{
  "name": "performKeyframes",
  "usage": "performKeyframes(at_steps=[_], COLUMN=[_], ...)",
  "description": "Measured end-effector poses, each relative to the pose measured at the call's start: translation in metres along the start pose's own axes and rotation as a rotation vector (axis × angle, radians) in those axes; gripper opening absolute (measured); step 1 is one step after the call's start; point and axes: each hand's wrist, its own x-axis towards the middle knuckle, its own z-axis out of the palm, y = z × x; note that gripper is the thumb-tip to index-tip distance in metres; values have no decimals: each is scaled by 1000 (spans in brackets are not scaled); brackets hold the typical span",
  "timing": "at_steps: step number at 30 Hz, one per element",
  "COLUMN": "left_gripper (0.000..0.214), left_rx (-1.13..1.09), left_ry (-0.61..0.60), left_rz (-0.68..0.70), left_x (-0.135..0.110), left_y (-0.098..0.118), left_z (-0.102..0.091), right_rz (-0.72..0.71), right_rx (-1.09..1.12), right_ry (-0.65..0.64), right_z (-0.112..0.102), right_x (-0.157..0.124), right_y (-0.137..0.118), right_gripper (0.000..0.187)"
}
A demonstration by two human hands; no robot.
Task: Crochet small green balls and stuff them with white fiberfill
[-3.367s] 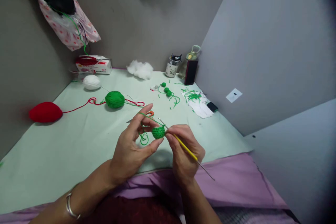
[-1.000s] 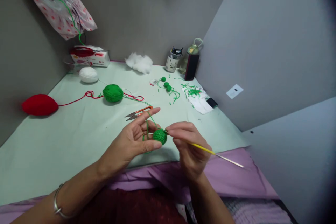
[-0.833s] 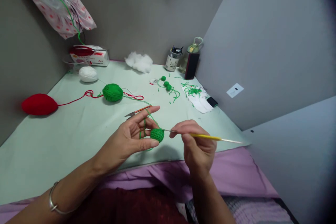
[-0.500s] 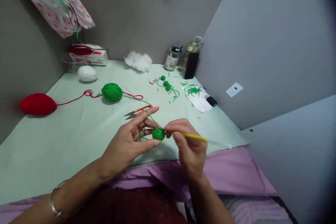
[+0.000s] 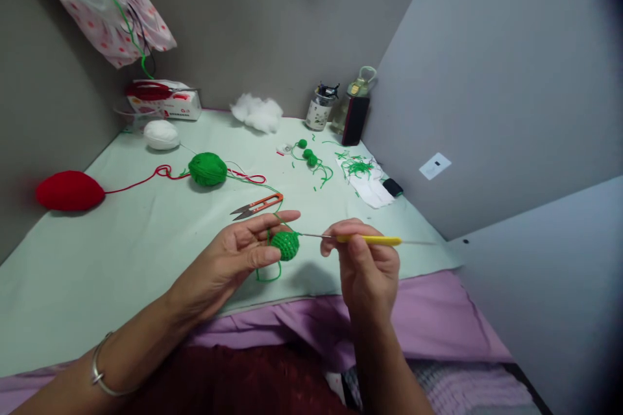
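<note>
My left hand pinches a small green crocheted ball between thumb and fingers, its index finger stretched out with green yarn running over it. A loop of that yarn hangs below the ball. My right hand grips a yellow-handled crochet hook, whose thin metal shaft points left and meets the top right edge of the ball. Just beyond my left fingers lie orange thread snips, blades to the left. Farther back, a green yarn ball has a strand leading toward my left hand.
Red yarn and white yarn lie at the left. White stuffing, a jar and a phone line the back. Small green balls and yarn scraps on white paper lie right of centre.
My right hand has moved right with the hook, away from the ball. The left hand and ball have shifted slightly left, and the ball now shows a rounder side.
</note>
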Motion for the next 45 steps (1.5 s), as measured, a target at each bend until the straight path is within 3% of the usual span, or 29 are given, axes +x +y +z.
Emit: performKeyframes(at_steps=[4, 10, 16, 23, 27, 34, 41, 45], left_gripper=[49, 63, 57, 50, 45, 16, 17, 21], left_rx=[87, 303, 507, 637, 651, 719, 768, 737], left_ry=[-35, -6, 0, -18, -14, -20, -38, -25], left_rz=[30, 85, 161, 224, 240, 293, 308, 273], left_x=[1, 3, -1, 1, 0, 2, 1, 1], left_y=[-2, -3, 2, 7, 9, 13, 13, 12], left_z=[1, 6, 5, 4, 3, 3, 0, 0], right_rz=[120, -34, 164, 257, 230, 99, 113, 97], right_rx=[134, -167, 120, 94, 90, -64, -1, -86], right_ry=[-44, -180, -161, -247, -309, -339, -356, -404], right_z=[2, 4, 3, -6, -11, -12, -10, -12], right_x=[0, -6, 0, 8, 10, 7, 7, 9], right_y=[0, 4, 8, 2, -1, -6, -3, -7], right_gripper=[19, 18, 17, 24, 22, 22, 22, 23])
